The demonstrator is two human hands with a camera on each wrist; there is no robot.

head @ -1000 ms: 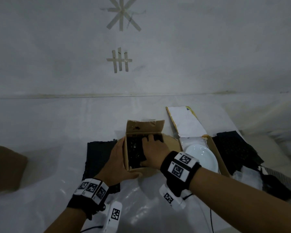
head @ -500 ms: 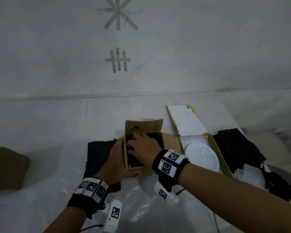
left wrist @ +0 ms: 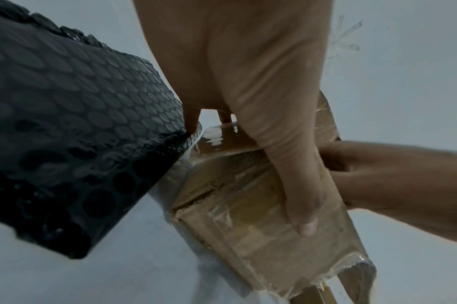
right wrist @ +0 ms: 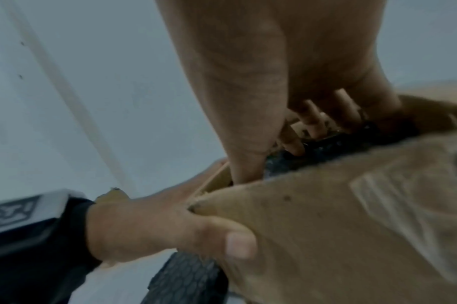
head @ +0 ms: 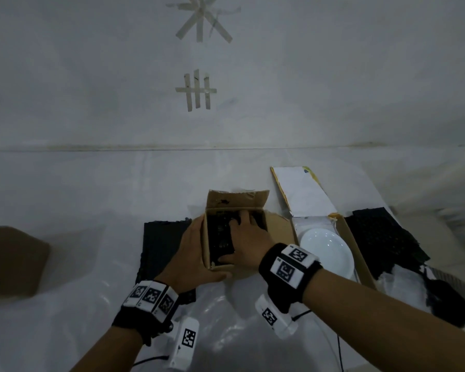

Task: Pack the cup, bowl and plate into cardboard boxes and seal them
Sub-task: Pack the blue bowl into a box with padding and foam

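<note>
A small open cardboard box [head: 236,201] stands in the middle of the table, with black bubble wrap [head: 219,234] filling its inside. My left hand [head: 196,251] grips its left wall, thumb [left wrist: 287,164] lying down the taped front wall [left wrist: 248,216]. My right hand [head: 244,237] is inside the box, fingers spread and pressing on the wrap [right wrist: 326,148]. What lies under the wrap is hidden. To the right, a white plate [head: 325,251] lies in a second open box [head: 352,242].
One black bubble wrap sheet [head: 161,242] lies under the left of the small box and another [head: 381,237] right of the plate box. That box's white lid flap [head: 301,191] lies open behind it. A brown cardboard object [head: 11,261] sits far left.
My right hand slid left across the wrap inside the box, then back toward the middle, still pressing down. The left hand kept its hold on the box.
</note>
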